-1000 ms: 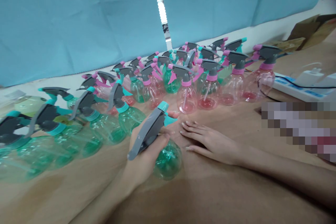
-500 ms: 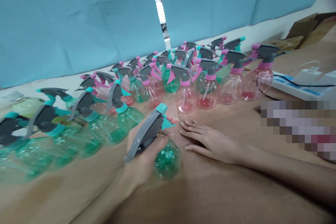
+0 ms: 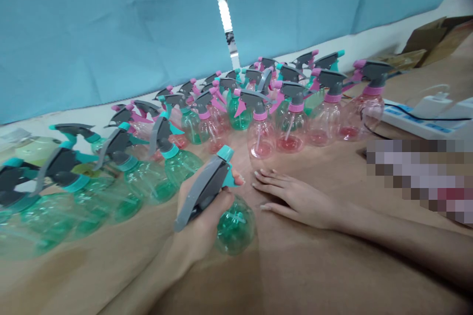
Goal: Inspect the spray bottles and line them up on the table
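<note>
My left hand (image 3: 201,216) is wrapped round the neck of a green spray bottle (image 3: 236,226) with a grey and teal trigger head (image 3: 207,184). The bottle stands tilted on the brown table (image 3: 295,275), and a finger sits on the teal trigger. My right hand (image 3: 295,197) lies flat on the table just right of the bottle, fingers stretched out, holding nothing.
Several green spray bottles (image 3: 148,177) crowd the left side and several pink ones (image 3: 291,128) stand behind. A white power strip (image 3: 417,120) with a cable lies at the right. Cardboard boxes (image 3: 432,42) sit far right. A blue curtain (image 3: 111,29) hangs behind.
The trigger head in my left hand has tipped slightly lower and to the left, with the finger drawn closer on the trigger. My right hand has stayed put.
</note>
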`<state>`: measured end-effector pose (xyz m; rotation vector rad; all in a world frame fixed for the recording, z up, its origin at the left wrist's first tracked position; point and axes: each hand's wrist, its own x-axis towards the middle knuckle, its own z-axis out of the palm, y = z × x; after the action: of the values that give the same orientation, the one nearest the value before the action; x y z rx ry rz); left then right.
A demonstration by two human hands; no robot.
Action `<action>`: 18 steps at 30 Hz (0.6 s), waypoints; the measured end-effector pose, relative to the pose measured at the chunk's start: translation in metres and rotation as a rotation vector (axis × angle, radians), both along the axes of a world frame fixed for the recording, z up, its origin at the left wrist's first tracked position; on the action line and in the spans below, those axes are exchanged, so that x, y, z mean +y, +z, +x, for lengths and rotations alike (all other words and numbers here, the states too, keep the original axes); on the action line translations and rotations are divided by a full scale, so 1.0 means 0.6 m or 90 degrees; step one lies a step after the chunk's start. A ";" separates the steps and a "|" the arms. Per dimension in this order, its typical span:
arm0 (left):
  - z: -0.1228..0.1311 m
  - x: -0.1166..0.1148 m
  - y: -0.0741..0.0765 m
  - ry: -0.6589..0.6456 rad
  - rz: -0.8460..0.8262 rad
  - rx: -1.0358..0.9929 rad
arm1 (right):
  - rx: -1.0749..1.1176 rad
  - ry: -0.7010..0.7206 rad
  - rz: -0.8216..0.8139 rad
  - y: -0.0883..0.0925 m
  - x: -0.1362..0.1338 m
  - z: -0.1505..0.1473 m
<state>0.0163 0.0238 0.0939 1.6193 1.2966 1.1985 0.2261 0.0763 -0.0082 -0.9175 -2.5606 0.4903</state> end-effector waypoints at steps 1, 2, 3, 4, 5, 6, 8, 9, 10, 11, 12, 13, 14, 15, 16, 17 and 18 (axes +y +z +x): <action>-0.001 0.000 0.000 -0.004 -0.006 0.004 | 0.003 0.000 0.001 0.000 0.000 0.000; -0.001 0.001 0.000 -0.011 -0.011 0.003 | 0.006 0.000 0.002 0.000 0.000 0.000; -0.001 0.001 0.001 -0.018 -0.016 0.001 | 0.008 -0.001 0.003 -0.001 0.000 0.000; 0.000 0.001 0.001 -0.020 -0.020 -0.004 | 0.008 -0.001 0.004 -0.001 0.000 0.000; 0.001 0.000 0.002 -0.015 -0.024 -0.008 | 0.006 0.000 0.006 -0.001 0.000 0.000; 0.003 0.000 0.003 -0.004 -0.031 -0.009 | 0.004 0.001 0.007 -0.002 0.000 0.000; 0.006 -0.002 0.004 0.030 -0.043 0.001 | 0.006 0.003 0.012 -0.002 0.000 0.000; 0.008 -0.003 0.004 0.043 -0.047 0.013 | 0.008 0.003 0.014 -0.003 0.000 0.001; 0.009 -0.003 0.004 0.051 -0.047 0.025 | 0.010 0.003 0.015 -0.003 0.000 0.001; 0.010 -0.004 0.004 0.055 -0.043 0.036 | 0.010 0.003 0.016 -0.004 0.000 0.001; 0.011 -0.004 0.003 0.059 -0.037 0.044 | 0.009 0.002 0.015 -0.004 0.001 0.001; 0.011 -0.003 0.002 0.064 -0.032 0.049 | 0.008 0.000 0.015 -0.004 0.001 0.001; 0.012 -0.003 0.001 0.071 -0.029 0.049 | 0.006 -0.001 0.014 -0.004 0.001 0.001; 0.012 -0.002 -0.001 0.079 -0.028 0.047 | 0.004 -0.002 0.014 -0.004 0.001 0.001; 0.013 -0.002 -0.002 0.088 -0.029 0.044 | 0.002 -0.002 0.013 -0.004 0.001 0.001; 0.013 -0.002 -0.003 0.093 -0.027 0.041 | 0.002 -0.001 0.013 -0.004 0.001 0.001; 0.014 -0.002 -0.003 0.092 -0.021 0.039 | 0.003 -0.001 0.013 -0.005 0.001 0.001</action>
<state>0.0245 0.0225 0.0918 1.5706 1.4866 1.2145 0.2268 0.0766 -0.0109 -0.9101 -2.5558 0.4643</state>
